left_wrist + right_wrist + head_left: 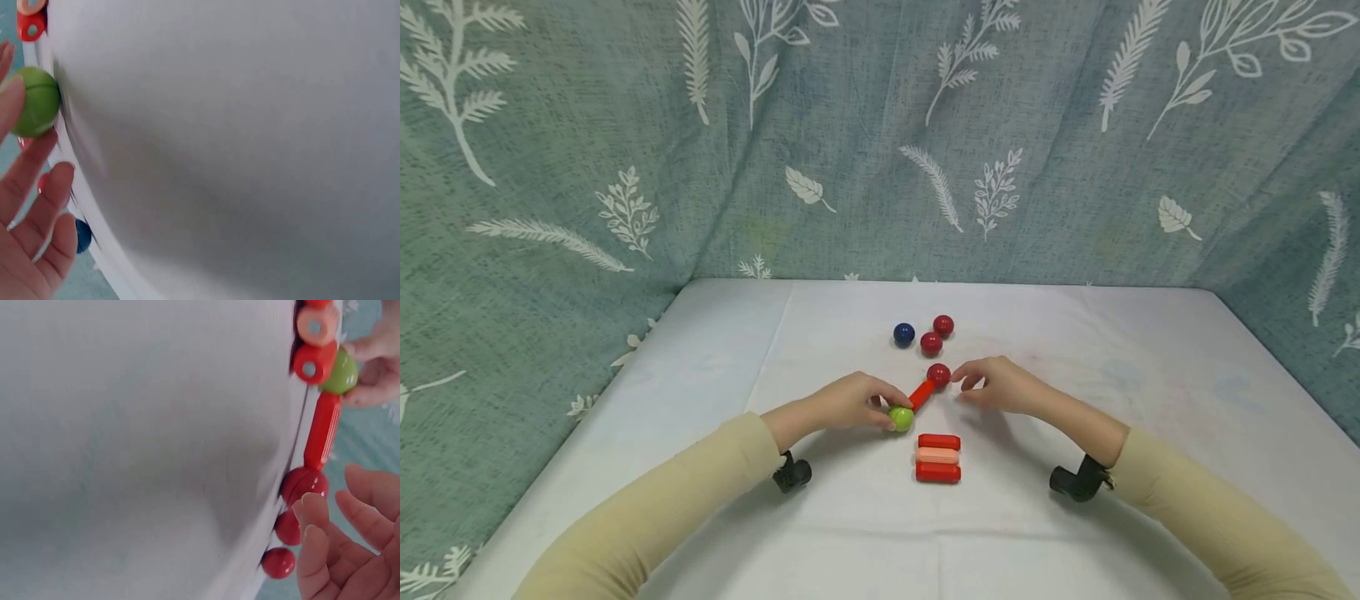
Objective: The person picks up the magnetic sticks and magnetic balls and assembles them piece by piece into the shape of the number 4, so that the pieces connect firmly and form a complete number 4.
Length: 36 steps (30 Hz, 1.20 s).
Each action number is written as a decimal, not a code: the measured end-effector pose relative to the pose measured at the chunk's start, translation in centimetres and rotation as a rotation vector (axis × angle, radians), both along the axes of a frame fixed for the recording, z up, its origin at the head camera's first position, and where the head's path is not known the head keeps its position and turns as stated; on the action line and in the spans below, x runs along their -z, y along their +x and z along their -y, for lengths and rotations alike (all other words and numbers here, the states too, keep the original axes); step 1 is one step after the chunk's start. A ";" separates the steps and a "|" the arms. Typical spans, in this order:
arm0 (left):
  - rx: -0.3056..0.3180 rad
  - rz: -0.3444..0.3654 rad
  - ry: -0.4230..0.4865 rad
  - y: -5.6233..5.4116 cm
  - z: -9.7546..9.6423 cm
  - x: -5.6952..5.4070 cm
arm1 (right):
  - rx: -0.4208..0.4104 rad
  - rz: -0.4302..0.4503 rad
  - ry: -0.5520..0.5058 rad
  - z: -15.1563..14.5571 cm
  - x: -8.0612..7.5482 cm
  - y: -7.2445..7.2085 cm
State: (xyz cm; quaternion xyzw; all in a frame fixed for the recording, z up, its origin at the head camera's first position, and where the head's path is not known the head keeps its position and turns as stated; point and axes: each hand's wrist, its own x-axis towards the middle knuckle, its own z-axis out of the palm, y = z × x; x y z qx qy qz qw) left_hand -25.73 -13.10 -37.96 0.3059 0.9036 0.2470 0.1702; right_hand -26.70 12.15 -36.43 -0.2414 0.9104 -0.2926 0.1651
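My left hand (pixel 855 402) pinches a green ball (pixel 901 418) between thumb and fingers, just above or on the white table. From the green ball a red rod (pixel 922 395) runs up to a red ball (pixel 938 375), touching both at its ends. In the right wrist view the rod (pixel 324 428) is ridged, and the red ball (pixel 305 485) sits at its lower end. My right hand (pixel 1002 385) hovers just right of that red ball, fingers loosely bent and holding nothing.
Two more red balls (pixel 931 343) and a dark blue ball (pixel 904 335) lie farther back. Nearer me, two red rods (pixel 937 472) flank a peach rod (pixel 937 455); their ends have holes. A green leaf-patterned curtain (pixel 865 150) stands behind the white table (pixel 1037 533).
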 end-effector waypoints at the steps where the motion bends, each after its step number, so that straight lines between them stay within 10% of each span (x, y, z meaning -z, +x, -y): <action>1: -0.021 0.005 0.005 0.1 0.0 0.0 | -0.007 0.012 0.001 0.0 0.0 0.3; 20: -0.260 -0.005 0.044 1.8 -1.3 0.1 | -0.174 0.058 0.043 1.3 0.7 3.0; 36: -0.243 0.053 0.106 1.5 -1.1 0.2 | -0.182 0.030 0.083 2.1 0.7 3.3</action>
